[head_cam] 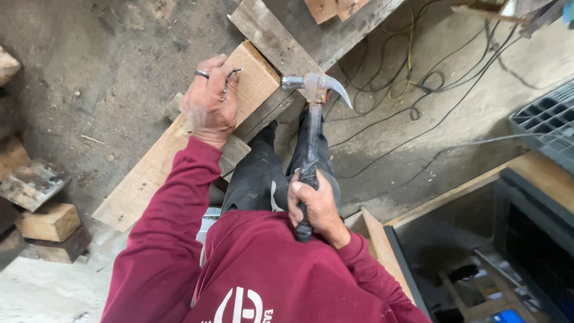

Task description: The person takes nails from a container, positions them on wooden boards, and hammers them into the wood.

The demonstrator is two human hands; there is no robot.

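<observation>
Tangled cables (418,90), wood offcuts (48,222), and a grey crate (547,122).

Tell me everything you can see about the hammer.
The claw hammer has a worn grey metal head with a curved claw pointing right and a round striking face pointing left, close to the edge of the pale wooden plank. Its dark shaft runs down to a black grip, clasped by the right hand. It hangs above the person's dark trousers.

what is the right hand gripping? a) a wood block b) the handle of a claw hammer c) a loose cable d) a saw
b: the right hand is closed round the dark handle of the claw hammer, whose metal head sits by the edge of the plank.
</observation>
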